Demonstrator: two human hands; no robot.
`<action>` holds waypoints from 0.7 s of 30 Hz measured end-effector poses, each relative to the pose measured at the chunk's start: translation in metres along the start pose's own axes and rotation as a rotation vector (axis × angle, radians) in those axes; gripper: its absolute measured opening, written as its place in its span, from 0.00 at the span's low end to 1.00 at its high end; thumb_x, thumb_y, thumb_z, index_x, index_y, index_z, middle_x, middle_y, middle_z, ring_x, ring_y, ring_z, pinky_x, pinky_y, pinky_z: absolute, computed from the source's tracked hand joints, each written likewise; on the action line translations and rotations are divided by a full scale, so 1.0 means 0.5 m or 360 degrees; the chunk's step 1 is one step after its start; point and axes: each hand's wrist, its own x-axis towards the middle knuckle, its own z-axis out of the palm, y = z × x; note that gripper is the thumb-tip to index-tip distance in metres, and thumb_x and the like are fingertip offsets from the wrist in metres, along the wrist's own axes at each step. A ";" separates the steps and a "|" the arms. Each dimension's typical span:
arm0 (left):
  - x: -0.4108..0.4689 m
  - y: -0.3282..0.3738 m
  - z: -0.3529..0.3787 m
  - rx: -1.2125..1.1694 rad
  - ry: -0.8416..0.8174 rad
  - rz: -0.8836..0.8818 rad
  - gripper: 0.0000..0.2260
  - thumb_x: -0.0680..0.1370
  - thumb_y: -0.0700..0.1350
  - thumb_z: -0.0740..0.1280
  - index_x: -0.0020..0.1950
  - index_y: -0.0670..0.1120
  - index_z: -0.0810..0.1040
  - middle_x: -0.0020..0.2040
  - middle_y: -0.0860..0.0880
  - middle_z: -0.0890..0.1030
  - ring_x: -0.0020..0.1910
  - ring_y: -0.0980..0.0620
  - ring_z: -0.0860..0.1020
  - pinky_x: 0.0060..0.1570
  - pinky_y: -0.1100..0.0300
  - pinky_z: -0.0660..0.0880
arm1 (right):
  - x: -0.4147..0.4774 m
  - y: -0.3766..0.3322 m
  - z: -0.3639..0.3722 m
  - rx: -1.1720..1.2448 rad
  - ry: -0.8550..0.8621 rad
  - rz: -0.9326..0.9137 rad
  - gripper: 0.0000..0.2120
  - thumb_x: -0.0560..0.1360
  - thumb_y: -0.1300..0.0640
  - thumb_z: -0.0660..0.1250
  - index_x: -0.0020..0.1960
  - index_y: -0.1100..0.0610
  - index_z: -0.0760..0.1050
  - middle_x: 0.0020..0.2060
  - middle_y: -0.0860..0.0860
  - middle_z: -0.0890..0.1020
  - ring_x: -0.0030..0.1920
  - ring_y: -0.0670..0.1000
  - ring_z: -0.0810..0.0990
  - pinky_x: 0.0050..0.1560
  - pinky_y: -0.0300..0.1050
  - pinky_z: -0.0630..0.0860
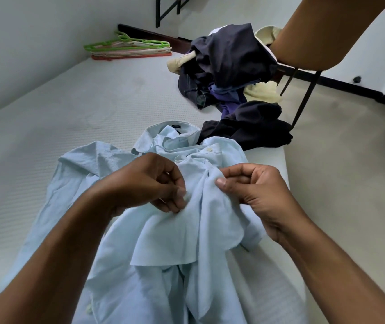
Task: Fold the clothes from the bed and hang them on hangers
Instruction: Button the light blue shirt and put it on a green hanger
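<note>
Currently at the prep step: one light blue button-up shirt (170, 253) lies front-up on the white mattress (69, 113) at the near edge, collar pointing away from the person. Not yet folded, not on a hanger.

Hands: left hand (149, 183) has curled fingers, its fingertips pinching the placket edge at a small white button (186, 195). Right hand (254, 188) pinches the opposite front edge between thumb and forefinger. The two hands are near each other, with bunched cloth between them. Judgement: the front is being fastened or lined up before folding.

Next move calls for matching button to its hole, then flattening the bunched front panels; the cloth is soft and creased, so both edges need light tension.

Counts:
- Shirt in hand: 1.
- Buttons visible on it: 3 (the pinched one, one near the collar (209, 149), one low on the left front).
- Hangers (128, 49): one stack at the far end of the mattress, green on top, pale and coral below; exact number cannot be told.
- Unsorted clothes pile (231, 66): one heap, far right, with dark navy, purple, cream and black pieces; garment count cannot be told.
</note>
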 end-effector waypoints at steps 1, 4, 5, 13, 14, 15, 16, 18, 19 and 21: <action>-0.001 -0.002 -0.005 -0.0043 0.0018 -0.0021 0.03 0.80 0.35 0.70 0.50 0.35 0.80 0.44 0.38 0.87 0.48 0.37 0.86 0.51 0.45 0.84 | 0.004 -0.002 -0.009 -0.0092 0.0029 -0.0061 0.07 0.73 0.64 0.79 0.51 0.61 0.86 0.46 0.63 0.87 0.46 0.57 0.85 0.58 0.57 0.82; 0.000 0.004 0.017 -0.0006 -0.0025 -0.0074 0.09 0.79 0.44 0.73 0.49 0.37 0.82 0.44 0.42 0.87 0.47 0.42 0.87 0.47 0.45 0.85 | 0.011 -0.003 -0.026 -0.0484 0.0249 -0.0409 0.05 0.74 0.63 0.78 0.48 0.54 0.87 0.42 0.52 0.88 0.46 0.52 0.87 0.55 0.56 0.84; 0.003 0.006 0.035 0.0087 -0.0027 -0.0085 0.13 0.76 0.50 0.77 0.48 0.40 0.83 0.42 0.45 0.87 0.45 0.45 0.87 0.44 0.47 0.85 | 0.011 -0.002 -0.026 -0.0684 0.0343 -0.0617 0.06 0.75 0.63 0.78 0.48 0.53 0.87 0.41 0.48 0.88 0.45 0.47 0.87 0.54 0.49 0.84; 0.032 -0.020 0.028 0.0041 0.0435 0.0092 0.03 0.78 0.38 0.74 0.45 0.41 0.83 0.36 0.45 0.83 0.36 0.46 0.81 0.40 0.51 0.83 | 0.015 -0.002 -0.025 -0.1224 0.0491 -0.1475 0.05 0.76 0.67 0.75 0.50 0.60 0.83 0.43 0.48 0.85 0.45 0.43 0.81 0.51 0.26 0.72; 0.027 -0.019 0.014 -0.0068 0.0405 0.0079 0.02 0.79 0.37 0.73 0.47 0.40 0.82 0.38 0.43 0.82 0.38 0.46 0.79 0.38 0.55 0.81 | 0.017 -0.003 -0.025 -0.1231 0.0496 -0.1467 0.05 0.76 0.67 0.75 0.49 0.59 0.82 0.41 0.47 0.84 0.43 0.43 0.81 0.49 0.27 0.72; 0.023 -0.018 0.003 -0.0125 0.0355 0.0064 0.01 0.79 0.36 0.72 0.48 0.39 0.83 0.39 0.42 0.82 0.39 0.46 0.78 0.38 0.58 0.78 | 0.018 -0.004 -0.024 -0.1226 0.0482 -0.1439 0.07 0.76 0.67 0.75 0.48 0.58 0.81 0.40 0.46 0.83 0.42 0.44 0.81 0.47 0.29 0.73; 0.019 -0.018 -0.003 -0.0157 0.0295 0.0050 0.01 0.79 0.36 0.72 0.48 0.39 0.83 0.40 0.42 0.82 0.40 0.47 0.77 0.39 0.58 0.76 | 0.018 -0.006 -0.023 -0.1219 0.0439 -0.1390 0.08 0.75 0.67 0.75 0.47 0.56 0.80 0.40 0.44 0.83 0.42 0.45 0.82 0.45 0.32 0.74; 0.013 -0.019 -0.010 -0.0179 0.0205 0.0039 0.02 0.80 0.36 0.71 0.49 0.40 0.84 0.42 0.43 0.84 0.40 0.50 0.79 0.40 0.58 0.75 | 0.016 -0.007 -0.022 -0.1150 0.0305 -0.1161 0.09 0.74 0.65 0.76 0.47 0.53 0.81 0.38 0.44 0.84 0.42 0.45 0.83 0.42 0.32 0.74; 0.011 -0.018 -0.014 -0.0175 0.0175 0.0042 0.03 0.80 0.37 0.71 0.50 0.41 0.84 0.42 0.45 0.85 0.40 0.52 0.80 0.39 0.60 0.75 | 0.014 -0.009 -0.024 -0.1031 0.0225 -0.0955 0.10 0.73 0.64 0.78 0.47 0.51 0.82 0.38 0.46 0.85 0.41 0.45 0.84 0.41 0.33 0.74; 0.007 -0.016 -0.022 -0.0163 0.0107 0.0059 0.05 0.81 0.37 0.69 0.53 0.42 0.85 0.44 0.48 0.86 0.40 0.56 0.82 0.38 0.62 0.76 | 0.011 -0.017 -0.037 -0.0624 -0.0005 -0.0465 0.14 0.71 0.62 0.81 0.51 0.52 0.82 0.39 0.53 0.87 0.40 0.49 0.84 0.44 0.43 0.79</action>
